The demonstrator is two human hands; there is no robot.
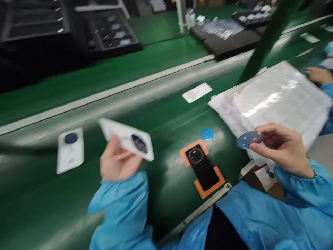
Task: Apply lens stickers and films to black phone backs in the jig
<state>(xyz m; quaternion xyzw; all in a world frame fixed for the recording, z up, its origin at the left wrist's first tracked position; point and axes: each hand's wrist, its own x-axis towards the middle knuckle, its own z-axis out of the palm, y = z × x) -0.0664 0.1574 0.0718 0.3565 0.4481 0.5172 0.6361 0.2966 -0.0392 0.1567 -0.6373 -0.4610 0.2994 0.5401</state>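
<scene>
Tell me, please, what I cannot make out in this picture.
All in the head view:
Fine markings on the white panel in the left hand: blurred.
Grasped end of the bluish disc: hidden by the right hand.
Parts in the black tray, upper left: blurred.
Rest of the co-worker's sleeve: cut off by the right edge.

Moderate light, seen from here: white glare on plastic sheets (262,104), softer sheen on bench (161,118); left hand (121,161) and black trays (114,29) (deeply shadowed) blurred.

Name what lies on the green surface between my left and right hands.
In the head view, a black phone in an orange holder; a blue disc lies just beyond it.
</scene>
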